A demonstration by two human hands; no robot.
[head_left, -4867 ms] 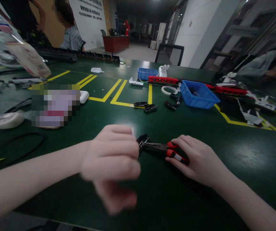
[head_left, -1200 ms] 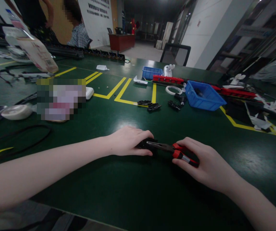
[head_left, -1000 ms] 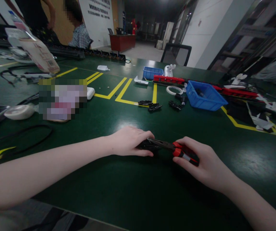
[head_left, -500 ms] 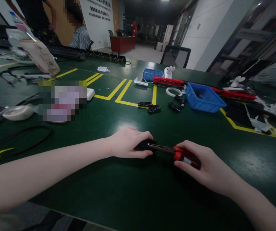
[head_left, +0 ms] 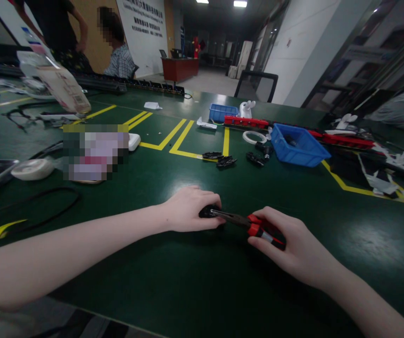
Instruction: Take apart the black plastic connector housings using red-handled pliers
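Observation:
My left hand (head_left: pixel 194 209) rests on the green table, its fingers closed around a small black part (head_left: pixel 208 211) that they partly cover. My right hand (head_left: pixel 289 244) grips long-nose pliers (head_left: pixel 254 226) with red and black handles. The jaws of the pliers point left and reach the black part between my left fingers; whether they are clamped on it I cannot tell. Farther forward lie small black pieces (head_left: pixel 226 161), and more black pieces (head_left: pixel 255 158) lie to their right beside a dark cylindrical fitting (head_left: pixel 264 149).
A blue bin (head_left: pixel 300 152), a smaller blue bin (head_left: pixel 223 112), a white tape roll (head_left: pixel 254 137) and a red rail (head_left: pixel 246 122) stand beyond my hands. To the left are a bottle (head_left: pixel 63 87), a black cable (head_left: pixel 64 209) and a white tape roll (head_left: pixel 33 168). Two people are behind the table.
My right hand and the pliers have shifted slightly left, bringing the jaws farther in toward my left fingers. My left hand stays nearly in place. The camera view has shifted a little.

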